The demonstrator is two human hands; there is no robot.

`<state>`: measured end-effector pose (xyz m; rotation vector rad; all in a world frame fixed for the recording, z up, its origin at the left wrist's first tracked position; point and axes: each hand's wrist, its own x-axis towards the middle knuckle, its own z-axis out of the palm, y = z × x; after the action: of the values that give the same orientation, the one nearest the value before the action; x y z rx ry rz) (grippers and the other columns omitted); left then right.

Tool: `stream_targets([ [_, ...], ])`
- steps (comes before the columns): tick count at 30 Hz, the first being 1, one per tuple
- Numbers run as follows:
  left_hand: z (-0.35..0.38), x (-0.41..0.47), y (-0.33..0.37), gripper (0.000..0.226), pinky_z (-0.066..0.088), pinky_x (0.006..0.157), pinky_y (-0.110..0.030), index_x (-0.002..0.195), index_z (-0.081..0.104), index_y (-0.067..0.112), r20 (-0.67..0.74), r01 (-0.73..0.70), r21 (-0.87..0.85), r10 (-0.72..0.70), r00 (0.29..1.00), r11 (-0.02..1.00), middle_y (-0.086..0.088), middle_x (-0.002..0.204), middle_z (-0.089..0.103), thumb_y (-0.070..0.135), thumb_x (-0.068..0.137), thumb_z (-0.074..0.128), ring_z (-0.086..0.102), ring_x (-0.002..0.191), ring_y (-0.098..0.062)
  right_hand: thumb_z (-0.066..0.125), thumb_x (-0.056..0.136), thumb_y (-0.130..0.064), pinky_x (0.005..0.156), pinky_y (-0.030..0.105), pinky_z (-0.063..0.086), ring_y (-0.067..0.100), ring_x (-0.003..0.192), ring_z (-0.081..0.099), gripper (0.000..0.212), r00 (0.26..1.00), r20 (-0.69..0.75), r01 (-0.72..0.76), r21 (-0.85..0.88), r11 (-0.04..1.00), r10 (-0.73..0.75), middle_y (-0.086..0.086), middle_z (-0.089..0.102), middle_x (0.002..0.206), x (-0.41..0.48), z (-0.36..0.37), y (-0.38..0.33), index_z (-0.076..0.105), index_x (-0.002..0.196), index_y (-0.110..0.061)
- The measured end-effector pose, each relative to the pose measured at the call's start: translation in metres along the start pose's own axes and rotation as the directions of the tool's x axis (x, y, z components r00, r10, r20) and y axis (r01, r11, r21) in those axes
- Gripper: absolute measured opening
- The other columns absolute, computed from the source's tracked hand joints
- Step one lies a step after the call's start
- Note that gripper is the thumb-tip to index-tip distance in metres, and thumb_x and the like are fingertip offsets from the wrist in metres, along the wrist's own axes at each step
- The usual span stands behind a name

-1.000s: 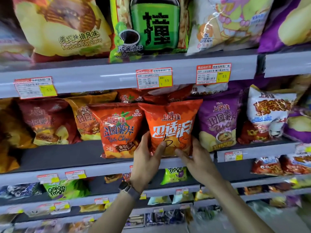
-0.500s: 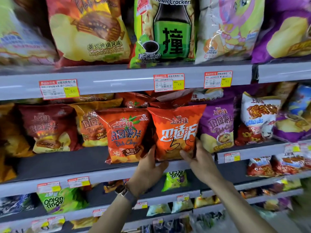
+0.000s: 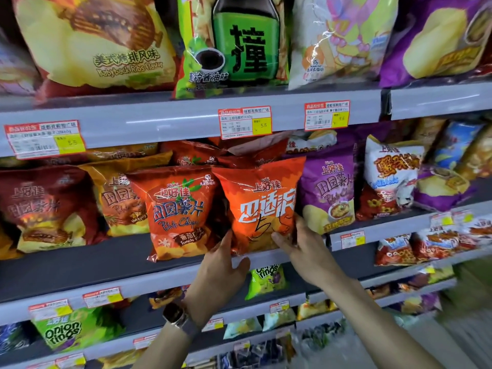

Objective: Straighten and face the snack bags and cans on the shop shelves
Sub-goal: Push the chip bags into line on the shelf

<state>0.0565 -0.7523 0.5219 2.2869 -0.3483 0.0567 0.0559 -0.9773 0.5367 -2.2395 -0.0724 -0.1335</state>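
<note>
Right now both hands are on one orange snack bag [image 3: 263,206] on the middle shelf [image 3: 80,265]. It stands upright at the front lip, printed face out, with "5.5" scrawled in black pen across the lower front. The left hand [image 3: 223,265] is at the bag's lower left corner, its grip closed on it: fingers go up along the left edge and the thumb sits under the bottom seam at the shelf lip. The right hand [image 3: 306,251] is at the lower right corner, grip also grasping the bag, with the thumb [image 3: 279,239] pressed on the front and the fingers wrapped round the right edge. A watch [image 3: 175,318] is on the left wrist. The bag sits between two neighbours: a red-orange tomato chips bag [image 3: 178,211] touching its left side and overlapped a little by it, and a purple chips bag [image 3: 330,193] touching its right side. More red bags are stacked behind, partly hidden. A dark red bag [image 3: 45,206] and a yellow-brown bag [image 3: 117,198] sit further left, set back from the lip. Price tags [image 3: 245,122] hang on the rail above — 5.5 on yellow. Big bags fill the top shelf, and a green onion rings bag [image 3: 64,331] shows lower left.
</note>
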Motion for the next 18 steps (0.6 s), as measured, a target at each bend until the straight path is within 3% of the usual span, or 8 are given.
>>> stream_targets([
  [3, 0.005, 0.000, 0.003, 0.061, 0.043, 0.091, -0.023, 0.153, 0.045, 0.021, -0.058, 0.000, 0.006, 0.000, 0.998, 1.000, 0.001, 0.140, 0.065, 0.023, 0.097, 0.070, 0.060, 0.125, -0.025, 0.059, 0.098, -0.059, 0.103, 0.025, 0.046, 0.009, 0.126, 0.059, 0.069, 1.000, -0.017, 0.015, 0.010, 1.000, -0.015, -0.012, 0.062, 0.141, 0.001, -0.001, 0.004, 0.036, 0.155, -0.028],
  [6, 0.011, 0.005, 0.008, 0.051, 0.045, 0.082, -0.026, 0.144, 0.051, 0.022, -0.103, 0.041, -0.017, -0.042, 0.994, 0.999, 0.002, 0.127, 0.071, 0.024, 0.097, 0.071, 0.067, 0.114, -0.023, 0.061, 0.096, -0.061, 0.104, 0.027, 0.049, 0.007, 0.124, 0.060, 0.067, 0.998, -0.049, 0.040, 0.016, 0.999, -0.039, -0.013, 0.063, 0.138, 0.004, -0.004, 0.006, 0.042, 0.151, -0.027],
  [9, 0.017, 0.011, 0.012, 0.047, 0.048, 0.077, -0.028, 0.139, 0.051, 0.024, -0.112, 0.093, -0.012, -0.094, 0.989, 0.996, 0.003, 0.120, 0.072, 0.026, 0.096, 0.071, 0.071, 0.107, -0.023, 0.058, 0.097, -0.063, 0.093, 0.019, 0.046, 0.012, 0.123, 0.062, 0.070, 0.998, -0.027, 0.057, -0.050, 0.997, -0.059, -0.008, 0.063, 0.138, 0.006, -0.004, 0.008, 0.040, 0.152, -0.024],
  [12, 0.019, 0.013, 0.014, 0.049, 0.043, 0.073, -0.019, 0.139, 0.051, 0.024, -0.114, 0.091, 0.046, -0.086, 0.990, 0.995, 0.007, 0.116, 0.072, 0.026, 0.095, 0.073, 0.069, 0.101, -0.019, 0.052, 0.097, -0.067, 0.091, 0.028, 0.052, 0.020, 0.120, 0.064, 0.069, 0.997, 0.002, 0.071, -0.130, 0.989, -0.071, -0.003, 0.065, 0.137, 0.006, -0.003, 0.013, 0.040, 0.150, -0.024],
  [15, 0.017, 0.014, 0.016, 0.039, 0.040, 0.066, -0.007, 0.131, 0.055, 0.025, -0.130, 0.107, 0.076, -0.097, 0.987, 0.991, 0.017, 0.099, 0.065, 0.031, 0.097, 0.071, 0.055, 0.077, -0.001, 0.048, 0.096, -0.073, 0.089, 0.038, 0.057, 0.022, 0.116, 0.066, 0.068, 0.997, 0.048, 0.072, -0.160, 0.984, -0.065, -0.001, 0.066, 0.133, 0.009, -0.009, 0.018, 0.041, 0.145, -0.027],
  [18, 0.014, 0.012, 0.022, 0.039, 0.041, 0.069, -0.004, 0.132, 0.056, 0.027, -0.142, 0.127, 0.059, -0.118, 0.983, 0.990, 0.021, 0.098, 0.063, 0.034, 0.097, 0.071, 0.060, 0.078, -0.003, 0.041, 0.095, -0.079, 0.090, 0.040, 0.056, 0.023, 0.115, 0.065, 0.070, 0.994, 0.098, 0.078, -0.219, 0.973, -0.058, -0.001, 0.064, 0.132, 0.012, -0.015, 0.020, 0.041, 0.143, -0.027],
])
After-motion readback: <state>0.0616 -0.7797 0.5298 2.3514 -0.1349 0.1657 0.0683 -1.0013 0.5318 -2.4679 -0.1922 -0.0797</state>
